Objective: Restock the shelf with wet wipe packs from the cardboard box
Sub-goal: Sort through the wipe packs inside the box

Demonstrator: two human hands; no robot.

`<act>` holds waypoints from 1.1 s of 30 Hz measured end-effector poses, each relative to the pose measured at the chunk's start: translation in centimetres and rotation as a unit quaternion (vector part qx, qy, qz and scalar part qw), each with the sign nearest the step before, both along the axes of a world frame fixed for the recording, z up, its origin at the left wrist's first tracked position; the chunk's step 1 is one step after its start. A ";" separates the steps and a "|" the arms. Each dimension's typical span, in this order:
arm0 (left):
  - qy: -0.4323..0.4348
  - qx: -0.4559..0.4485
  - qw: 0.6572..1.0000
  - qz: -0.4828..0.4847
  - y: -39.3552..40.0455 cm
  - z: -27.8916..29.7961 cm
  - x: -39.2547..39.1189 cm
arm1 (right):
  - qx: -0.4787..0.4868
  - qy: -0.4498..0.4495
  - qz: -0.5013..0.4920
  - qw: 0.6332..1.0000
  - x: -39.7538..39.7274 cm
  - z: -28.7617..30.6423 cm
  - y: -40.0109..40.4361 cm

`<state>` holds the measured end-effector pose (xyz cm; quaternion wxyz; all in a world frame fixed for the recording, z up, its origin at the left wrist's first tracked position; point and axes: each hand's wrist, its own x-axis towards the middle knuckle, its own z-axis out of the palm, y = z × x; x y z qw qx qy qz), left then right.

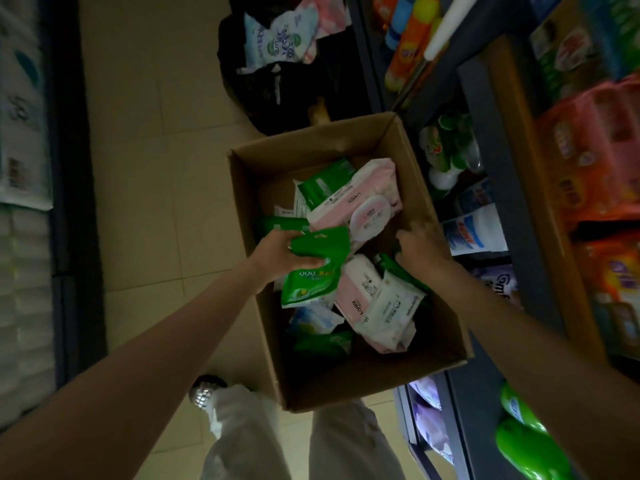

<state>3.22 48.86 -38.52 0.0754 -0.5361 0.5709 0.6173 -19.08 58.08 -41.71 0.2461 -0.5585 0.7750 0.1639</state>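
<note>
An open cardboard box [429, 199] stands on the floor in front of me, holding several pink, green and white wet wipe packs. My left hand [280, 252] grips green wet wipe packs [313, 268] above the box's left side. My right hand [420, 245] reaches down into the box's right side, among the packs beside a pink pack [360, 206]; its fingertips are blurred and partly hidden. The shelf [491, 188] rises at the right, filled with colourful goods.
A black bag [277, 88] with more packs lies beyond the box. Another shelf unit [24, 168] with white paper goods lines the left. Beige floor tiles [149, 168] run between them. My legs and one shoe [206, 391] show below the box.
</note>
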 end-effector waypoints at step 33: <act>0.315 0.029 0.914 0.253 -6.3 23.0 20.9 | -0.189 -0.640 -0.167 0.726 19.6 28.4 -13.1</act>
